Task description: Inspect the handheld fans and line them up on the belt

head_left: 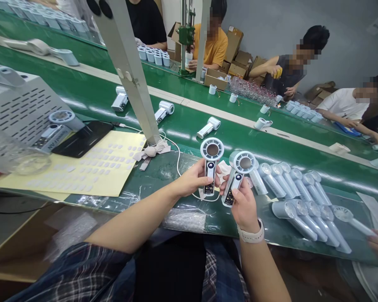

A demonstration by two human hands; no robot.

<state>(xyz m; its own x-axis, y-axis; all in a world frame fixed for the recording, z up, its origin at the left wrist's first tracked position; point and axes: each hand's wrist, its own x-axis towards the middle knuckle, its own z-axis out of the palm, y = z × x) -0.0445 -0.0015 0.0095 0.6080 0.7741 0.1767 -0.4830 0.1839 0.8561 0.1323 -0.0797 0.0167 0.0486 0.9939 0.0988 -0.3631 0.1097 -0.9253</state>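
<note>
We see two small white handheld fans held up side by side over the near edge of the green bench (164,167). The left fan (210,165) stands nearly upright, its round head on top and a lit display on its handle; the left hand (193,180) grasps that handle from the left, fingers wrapped behind and thumb near the front. The right fan (238,176) tilts so its head leans toward the first fan's, the two heads just beside each other. The right hand (245,205), with a pale wristband, clasps its lower handle from below, thumb laid on the front.

Just right of the hands, rows of similar fans (302,197) lie flat on the bench. To the left lies a yellow sheet (91,167) dotted with small pale stickers. Beyond, more fans sit on the conveyor belt (189,121), where other people work on the far side.
</note>
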